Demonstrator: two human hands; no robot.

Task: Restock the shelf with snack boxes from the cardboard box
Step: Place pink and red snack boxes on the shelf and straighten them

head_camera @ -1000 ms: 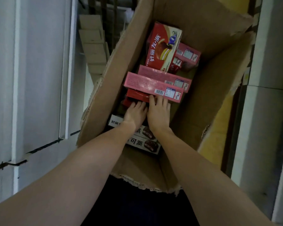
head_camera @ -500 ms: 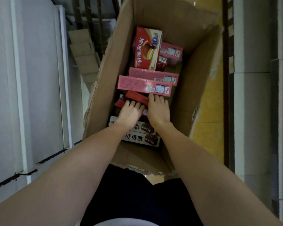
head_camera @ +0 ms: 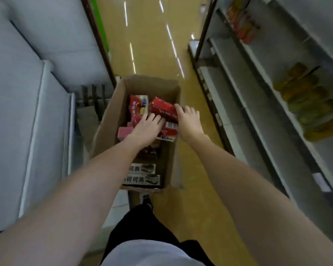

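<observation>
An open cardboard box (head_camera: 113, 104) stands on the aisle floor ahead of me, holding several snack boxes. Both hands hold a small stack of red snack boxes (head_camera: 162, 110) lifted above the carton's right side. My left hand (head_camera: 147, 127) lies over the stack's near left side with its fingers spread on it. Fingers of my right hand (head_camera: 188, 120) curl round the stack's right end. Another red box (head_camera: 138, 107), a pink box (head_camera: 125, 132) and dark-and-white boxes (head_camera: 141, 174) remain in the carton. The shelf (head_camera: 258, 104) rises at my right.
Yellow-brown packets (head_camera: 308, 104) lie on an upper tier of the right shelf, and reddish ones (head_camera: 242, 25) farther along. Grey-white shelving (head_camera: 27, 112) lines the left. Flattened cardboard (head_camera: 87, 120) leans beside the carton. The yellow aisle floor (head_camera: 152, 45) runs ahead.
My view has swung up from the carton's inside to the aisle. Both hands have risen from deep in the carton, lifting a stack of red boxes up toward its right side.
</observation>
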